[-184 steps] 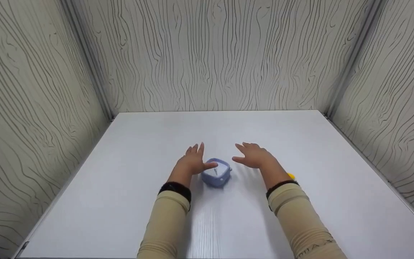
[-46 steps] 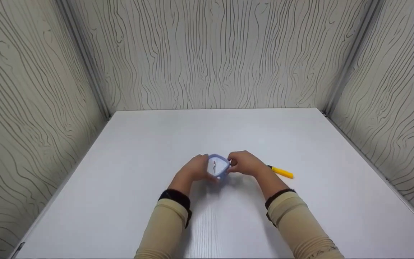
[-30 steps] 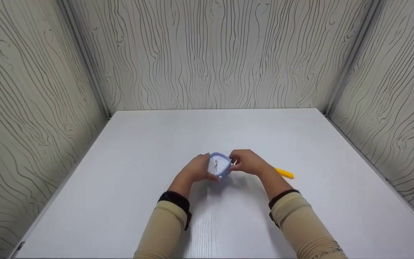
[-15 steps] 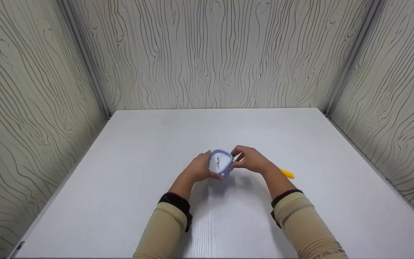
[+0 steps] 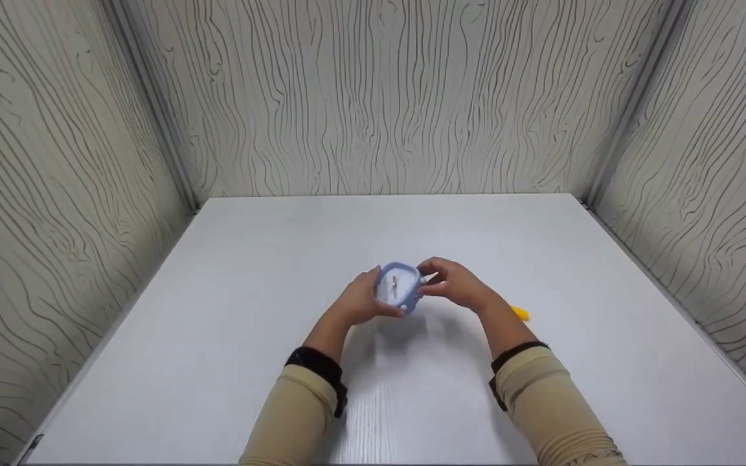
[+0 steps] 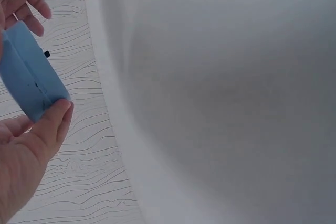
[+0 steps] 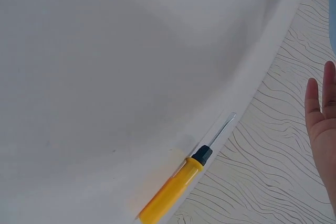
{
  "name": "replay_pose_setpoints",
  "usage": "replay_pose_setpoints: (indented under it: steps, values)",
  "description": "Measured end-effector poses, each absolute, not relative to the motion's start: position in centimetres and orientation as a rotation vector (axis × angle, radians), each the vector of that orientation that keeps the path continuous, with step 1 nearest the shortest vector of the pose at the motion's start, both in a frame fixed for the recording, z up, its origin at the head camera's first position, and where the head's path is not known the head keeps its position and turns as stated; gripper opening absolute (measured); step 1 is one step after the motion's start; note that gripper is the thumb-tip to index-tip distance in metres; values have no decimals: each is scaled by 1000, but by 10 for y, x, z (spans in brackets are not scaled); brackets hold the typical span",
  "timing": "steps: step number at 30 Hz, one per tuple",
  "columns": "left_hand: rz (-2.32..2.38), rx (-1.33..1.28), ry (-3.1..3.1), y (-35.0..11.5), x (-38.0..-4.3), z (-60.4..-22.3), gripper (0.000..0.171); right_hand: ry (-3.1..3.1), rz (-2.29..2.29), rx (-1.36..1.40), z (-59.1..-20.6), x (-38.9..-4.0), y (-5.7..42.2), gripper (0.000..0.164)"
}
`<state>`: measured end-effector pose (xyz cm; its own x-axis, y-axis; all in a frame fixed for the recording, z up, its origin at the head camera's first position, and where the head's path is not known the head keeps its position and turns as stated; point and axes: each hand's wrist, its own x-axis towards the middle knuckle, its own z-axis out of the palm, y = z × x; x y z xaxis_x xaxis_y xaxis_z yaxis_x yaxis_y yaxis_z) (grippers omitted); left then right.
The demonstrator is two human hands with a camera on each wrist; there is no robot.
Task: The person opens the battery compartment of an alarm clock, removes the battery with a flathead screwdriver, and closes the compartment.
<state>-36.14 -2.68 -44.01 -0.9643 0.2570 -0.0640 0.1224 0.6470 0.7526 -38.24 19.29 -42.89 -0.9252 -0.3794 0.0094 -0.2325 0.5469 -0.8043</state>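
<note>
A light blue alarm clock (image 5: 397, 286) with a white dial and thin hands is held above the table, its face tilted up. My left hand (image 5: 359, 301) grips its left side, thumb along the lower edge. In the left wrist view the clock's blue casing (image 6: 31, 72) has a small black knob. My right hand (image 5: 462, 285) pinches the clock's right edge between thumb and index finger; this contact is partly hidden. Its outer fingers look straighter in the right wrist view, where only a sliver of the clock (image 7: 333, 17) shows.
A screwdriver (image 7: 176, 187) with a yellow handle, black collar and metal shaft lies on the white table (image 5: 269, 272). In the head view, my right forearm hides most of it, leaving the handle's end (image 5: 520, 313) visible. Wood-patterned walls (image 5: 373, 97) enclose the back and sides.
Both hands were apart around the clock, then took hold of it. Over the last second it rises slightly, moving away and to the right. My right forearm now covers more of the screwdriver.
</note>
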Motion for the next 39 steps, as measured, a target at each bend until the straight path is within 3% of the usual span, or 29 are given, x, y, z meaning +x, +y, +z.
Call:
replay_pose_setpoints:
  steps: [8,22,39]
  values:
    - [1316,357,2657,-27,-360,-440,116,2493,-1406,-484,-434,-379,197,61]
    - [1434,326,2562,-21,-358,-435,117,2191,-1607,-480,-433,-375,198,57]
    - [1611,399,2409,-16,-356,-439,110,2121,-1667,-446,-430,-372,190,70]
